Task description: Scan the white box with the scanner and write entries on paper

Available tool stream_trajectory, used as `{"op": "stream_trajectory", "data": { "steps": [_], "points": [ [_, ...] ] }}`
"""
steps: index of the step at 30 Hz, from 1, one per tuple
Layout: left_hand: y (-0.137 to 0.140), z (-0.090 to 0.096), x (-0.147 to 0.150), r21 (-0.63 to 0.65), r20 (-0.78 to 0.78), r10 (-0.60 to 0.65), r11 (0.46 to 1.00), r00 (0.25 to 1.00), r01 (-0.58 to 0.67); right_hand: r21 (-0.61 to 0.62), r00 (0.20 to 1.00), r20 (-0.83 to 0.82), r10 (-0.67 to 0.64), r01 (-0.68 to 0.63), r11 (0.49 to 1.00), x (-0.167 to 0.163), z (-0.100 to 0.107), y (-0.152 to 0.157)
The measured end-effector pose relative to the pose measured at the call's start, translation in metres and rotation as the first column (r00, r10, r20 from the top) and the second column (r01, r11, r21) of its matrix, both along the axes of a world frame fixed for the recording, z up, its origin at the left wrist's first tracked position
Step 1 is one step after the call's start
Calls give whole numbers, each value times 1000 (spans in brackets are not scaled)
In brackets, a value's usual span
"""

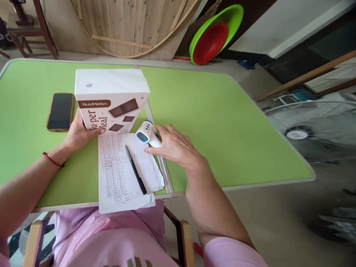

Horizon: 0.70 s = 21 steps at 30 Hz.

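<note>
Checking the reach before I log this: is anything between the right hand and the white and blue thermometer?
Nothing visible. The right hand is already at the thermometer, fingers on its handle. The pen lies nearer the person on the papers, out of the way.

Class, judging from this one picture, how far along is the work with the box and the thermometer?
Done: the box stands on the green table, with written sheets and a pen laid out.
In hand: left hand steadies the box; right hand grips the thermometer.
Left: the phone lies untouched, the box unopened.
</note>
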<state>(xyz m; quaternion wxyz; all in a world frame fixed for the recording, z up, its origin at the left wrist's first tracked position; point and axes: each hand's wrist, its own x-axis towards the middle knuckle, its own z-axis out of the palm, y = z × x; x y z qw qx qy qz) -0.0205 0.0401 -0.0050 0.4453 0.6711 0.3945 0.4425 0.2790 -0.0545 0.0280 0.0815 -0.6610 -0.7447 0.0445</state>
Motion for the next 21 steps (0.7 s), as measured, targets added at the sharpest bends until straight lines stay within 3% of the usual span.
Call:
{"op": "stream_trajectory", "data": {
  "steps": [3,5,7,9,12,14,17,21],
  "points": [
    [-4,4,-2,11,-42,101,995,994,-101,-202,997,-48,-65,54,978,5,-3,9],
    [-10,11,-5,27,-57,167,986,984,-166,-170,985,-127,-115,93,981,3,1,10],
    [-18,18,-7,6,-24,156,988,987,-156,-80,937,-315,-154,136,987,-2,13,5],
    [-25,22,-10,-45,72,72,997,995,-68,9,790,-606,-92,122,993,-13,27,-8],
    [-33,22,-14,-127,167,-34,990,985,56,46,373,-925,70,-72,996,-43,41,-40],
    [-35,18,-17,-181,127,-27,982,992,50,-53,117,-993,-26,-228,972,-68,38,-62],
    [-37,14,-20,-240,63,1,971,998,14,-227,-15,-970,-241,-291,929,-101,23,-82],
    [-35,14,-20,-249,74,-39,967,997,56,-289,-74,-947,-314,-238,927,-125,10,-80]
  ]
}}
